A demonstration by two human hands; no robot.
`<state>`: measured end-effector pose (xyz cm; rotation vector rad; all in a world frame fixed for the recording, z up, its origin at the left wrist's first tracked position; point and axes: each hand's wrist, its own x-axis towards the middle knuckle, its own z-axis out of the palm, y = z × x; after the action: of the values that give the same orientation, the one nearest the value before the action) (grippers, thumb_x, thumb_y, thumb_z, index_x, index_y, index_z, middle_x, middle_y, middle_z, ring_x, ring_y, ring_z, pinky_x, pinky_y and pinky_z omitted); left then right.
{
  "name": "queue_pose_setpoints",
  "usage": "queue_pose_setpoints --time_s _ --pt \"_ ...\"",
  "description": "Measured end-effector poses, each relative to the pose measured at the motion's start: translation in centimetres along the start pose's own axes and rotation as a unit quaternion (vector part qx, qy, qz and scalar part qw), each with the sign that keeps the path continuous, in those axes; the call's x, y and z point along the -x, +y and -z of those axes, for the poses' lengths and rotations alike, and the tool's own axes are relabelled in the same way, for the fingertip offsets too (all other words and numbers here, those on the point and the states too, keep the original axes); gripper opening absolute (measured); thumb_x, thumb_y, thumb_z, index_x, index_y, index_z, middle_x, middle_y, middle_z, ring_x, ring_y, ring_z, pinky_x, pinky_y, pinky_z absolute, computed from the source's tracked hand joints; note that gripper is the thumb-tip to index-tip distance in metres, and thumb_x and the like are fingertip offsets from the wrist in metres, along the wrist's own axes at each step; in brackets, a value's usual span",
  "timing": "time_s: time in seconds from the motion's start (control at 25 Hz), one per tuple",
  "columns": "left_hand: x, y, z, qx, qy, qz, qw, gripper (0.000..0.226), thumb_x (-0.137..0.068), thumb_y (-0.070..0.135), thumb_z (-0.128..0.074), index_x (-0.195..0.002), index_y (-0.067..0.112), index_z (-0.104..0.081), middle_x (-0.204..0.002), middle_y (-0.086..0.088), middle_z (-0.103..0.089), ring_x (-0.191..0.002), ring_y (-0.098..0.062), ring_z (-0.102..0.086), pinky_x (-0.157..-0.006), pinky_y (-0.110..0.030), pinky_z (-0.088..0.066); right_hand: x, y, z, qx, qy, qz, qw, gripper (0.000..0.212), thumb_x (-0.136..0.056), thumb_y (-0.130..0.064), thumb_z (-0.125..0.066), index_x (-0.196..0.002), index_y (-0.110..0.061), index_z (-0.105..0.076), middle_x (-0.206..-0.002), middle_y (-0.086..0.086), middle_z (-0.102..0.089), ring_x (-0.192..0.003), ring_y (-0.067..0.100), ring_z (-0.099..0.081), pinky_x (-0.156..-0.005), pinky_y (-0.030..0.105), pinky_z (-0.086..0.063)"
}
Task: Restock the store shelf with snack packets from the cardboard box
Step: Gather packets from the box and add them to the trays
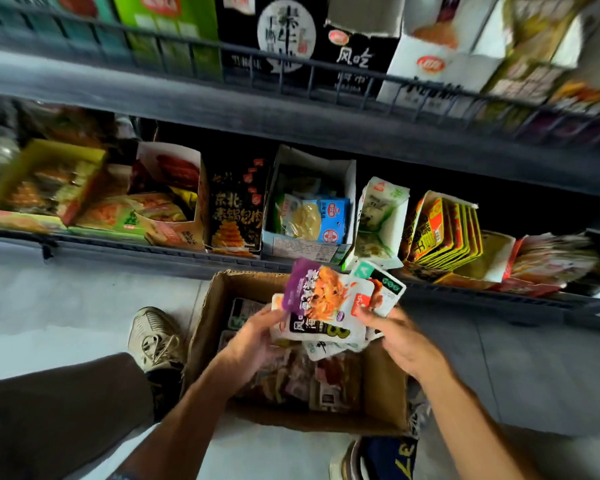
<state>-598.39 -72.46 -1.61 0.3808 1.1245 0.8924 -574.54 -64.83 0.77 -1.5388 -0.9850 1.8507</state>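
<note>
While a dark trouser leg [59, 414] fills the lower left of the frame and a blue-and-yellow shoe [378, 459] shows at the bottom edge, both forearms reach up from below toward the centre. The left hand [253, 341] has its fingers curled round the left edge of a fanned stack of snack packets [329, 306], thumb on the front of it. The right hand [402, 337] grips the stack's right edge, thumb pressed on the white packet near its red label, the remaining fingers hidden behind. The stack is held just above the open cardboard box [385, 393], which sits on the pale floor [66, 299] in the lower centre. The top purple-and-orange packet [312, 289] lies with its long axis running left to right, tilted slightly, its printed face toward the camera. More packets lie loose inside the box. A beige laced sneaker [155, 337] stands just left of the box.

Beyond the box, across the middle of the frame, runs the lower shelf [118, 247], holding open display cartons: a black carton with gold characters [236, 209], a white carton with blue-and-yellow packets [312, 209] and, to the right, a row of yellow-and-red packets [444, 230] standing on edge. The upper shelf [187, 95], behind a wire rail, crosses the top of the frame with green, black and white boxes; it is blurred.
</note>
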Motion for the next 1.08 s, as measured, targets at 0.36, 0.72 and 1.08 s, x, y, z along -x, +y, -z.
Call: queue_pose_setpoints --time_s 0.36,0.72,1.08 --pt "5.1 5.0 -5.5 0.066 0.076 -0.097 0.990 0.040 -0.082 0.020 -0.075 -0.118 0.005 -0.066 -0.111 -0.018 -0.073 -0.098 -0.034 -0.072 -0.078 -0.052 -0.060 7.3 -2.4 -7.0 -0.105 -0.019 0.076 0.991 0.043 -0.074 -0.015 -0.074 -0.117 -0.018 -0.069 -0.111 0.006 -0.075 -0.104 0.024 -0.071 -0.079 0.038 -0.055" --pt "8.2 8.0 -4.9 0.126 0.042 -0.107 0.985 0.027 -0.094 0.022 -0.055 -0.117 0.012 -0.064 -0.108 -0.013 -0.075 -0.092 -0.031 -0.072 -0.086 -0.049 -0.053 9.3 -5.8 -6.8 -0.087 0.003 0.104 0.991 0.032 -0.085 -0.009 -0.069 -0.116 -0.018 -0.069 -0.114 0.007 -0.073 -0.110 0.029 -0.067 -0.099 0.057 -0.049" --pt "8.8 10.6 -3.3 0.276 0.107 -0.183 0.937 0.047 -0.089 0.018 -0.061 -0.134 0.007 -0.055 -0.119 -0.015 -0.071 -0.112 -0.032 -0.066 -0.105 -0.055 -0.045 10.2 -7.9 -4.6 -0.284 0.029 0.126 0.950 0.030 -0.094 -0.004 -0.056 -0.120 -0.016 -0.063 -0.116 0.008 -0.073 -0.107 0.026 -0.069 -0.081 0.045 -0.053"
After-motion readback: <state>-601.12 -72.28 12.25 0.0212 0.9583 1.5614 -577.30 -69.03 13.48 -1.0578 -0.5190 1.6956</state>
